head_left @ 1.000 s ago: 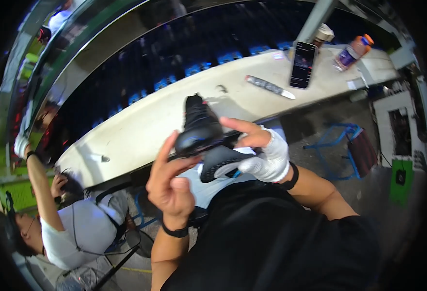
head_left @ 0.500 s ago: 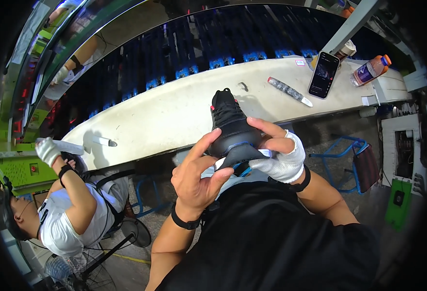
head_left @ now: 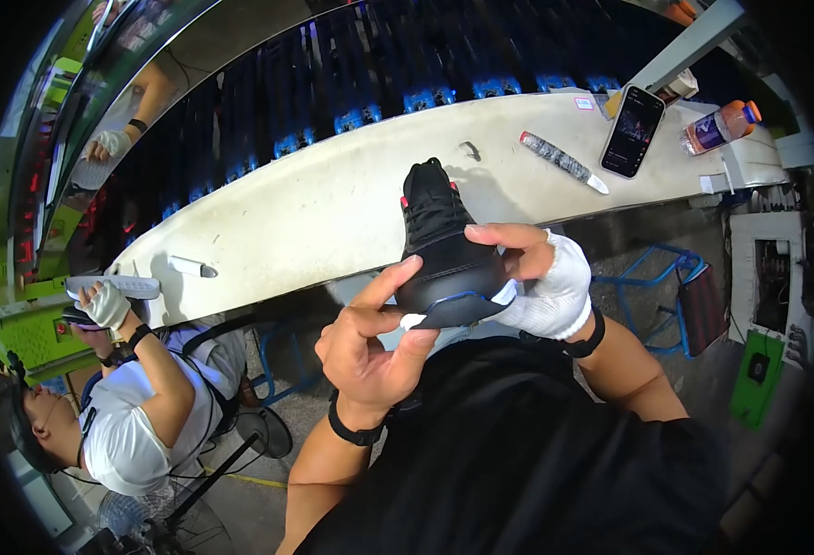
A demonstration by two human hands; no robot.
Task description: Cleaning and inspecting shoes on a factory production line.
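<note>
A black lace-up shoe (head_left: pixel 436 236) with small red marks points its rounded toe at me, its heel end over the table's near edge. Against the toe lies the curled end of a dark sole (head_left: pixel 453 312) with white sides, and a blue strip shows between the two. My bare left hand (head_left: pixel 367 351) grips the left side, thumb under the sole and index finger on the upper. On the right side my right hand (head_left: pixel 552 289), in a white glove with bare fingertips, holds shoe and sole together; some of its fingers are hidden underneath.
On the pale curved table (head_left: pixel 324 199) lie a marker-like tool (head_left: pixel 564 163), a phone (head_left: pixel 632 132), a bottle (head_left: pixel 721 128) and a white tube (head_left: pixel 190 266). Behind runs a dark roller conveyor (head_left: pixel 379 65). A co-worker (head_left: pixel 139 407) at left holds a light sole (head_left: pixel 111 286); a blue stool (head_left: pixel 656 296) stands right.
The sole's end now sits closer against the shoe's toe, and its white side turns up at the right. My right thumb has moved out of sight. The co-worker's gloved hand has lowered.
</note>
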